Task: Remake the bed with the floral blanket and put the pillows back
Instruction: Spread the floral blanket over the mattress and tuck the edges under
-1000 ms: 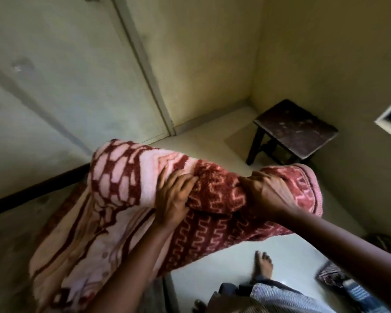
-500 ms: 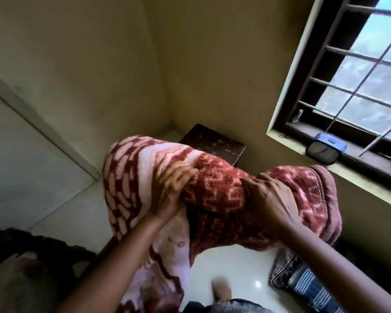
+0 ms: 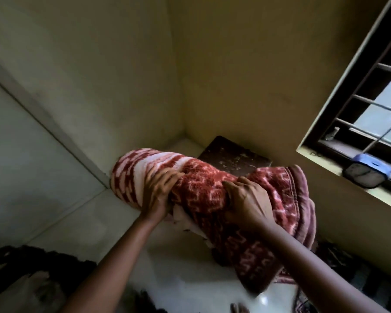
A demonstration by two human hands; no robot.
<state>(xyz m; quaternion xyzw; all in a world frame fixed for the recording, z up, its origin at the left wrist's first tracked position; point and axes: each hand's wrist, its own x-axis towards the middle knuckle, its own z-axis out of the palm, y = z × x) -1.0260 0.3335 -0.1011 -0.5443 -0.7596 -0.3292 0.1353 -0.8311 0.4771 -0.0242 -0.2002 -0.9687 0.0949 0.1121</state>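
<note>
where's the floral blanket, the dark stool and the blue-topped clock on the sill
floral blanket (image 3: 201, 186): head view, on its red bunched middle
dark stool (image 3: 235, 155): head view, on its scuffed top
blue-topped clock (image 3: 362, 177): head view, on its dark face

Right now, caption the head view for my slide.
Left hand and right hand grip a bundled red-and-pink patterned blanket in front of a dark wooden stool.

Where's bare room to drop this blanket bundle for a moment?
Bare pale floor lies left of the left hand, between the wall and the dark clothes heap. The corner stool top shows bare behind the blanket. Crowded right of the right hand: patterned cloth below, clock above.
</note>
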